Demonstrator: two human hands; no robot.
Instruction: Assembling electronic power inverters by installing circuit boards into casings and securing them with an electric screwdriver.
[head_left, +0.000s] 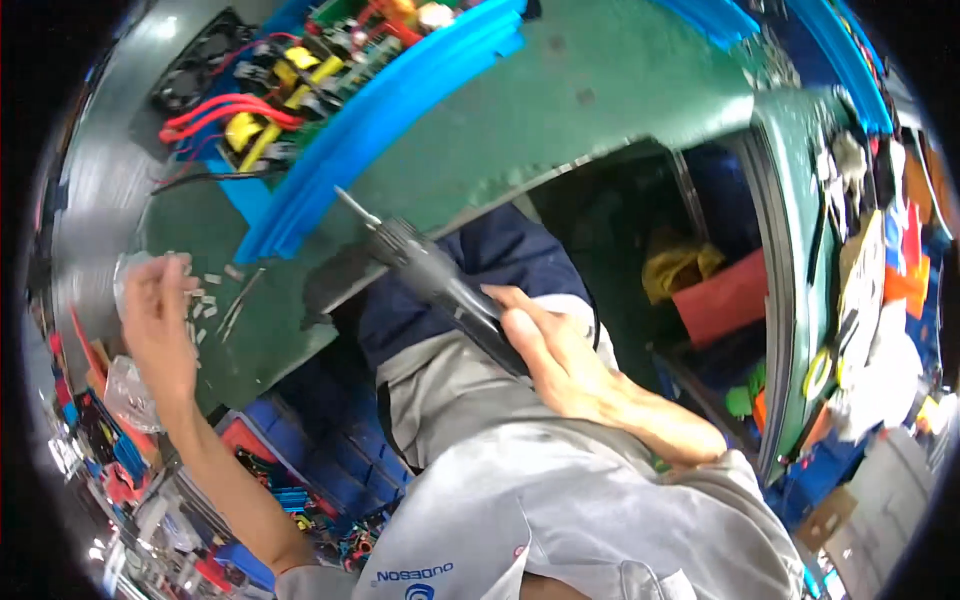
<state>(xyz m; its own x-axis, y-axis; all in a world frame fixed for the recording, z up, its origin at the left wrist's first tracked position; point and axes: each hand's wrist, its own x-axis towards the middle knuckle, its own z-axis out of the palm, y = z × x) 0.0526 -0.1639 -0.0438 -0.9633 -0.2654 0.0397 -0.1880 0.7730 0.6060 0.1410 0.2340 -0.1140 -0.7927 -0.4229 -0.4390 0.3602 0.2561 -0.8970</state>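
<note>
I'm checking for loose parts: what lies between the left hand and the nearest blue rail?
Several small white pieces lie on the green tabletop between the left hand and the blue rail, as the head view shows.

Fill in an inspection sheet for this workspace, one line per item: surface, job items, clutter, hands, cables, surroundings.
Surface: green bench top, scuffed.
Job items: black screwdriver, bit pointing toward a blue frame; circuit board crowded with components beside that frame.
Clutter: small white pieces scattered by the left hand.
Hands: right hand grips the screwdriver; left hand at the white pieces, blurred, hold unclear.
Cables: thick red wires and a black cable near the board.
Surroundings: blue bins lower left; red sheet below bench level, right.
</note>
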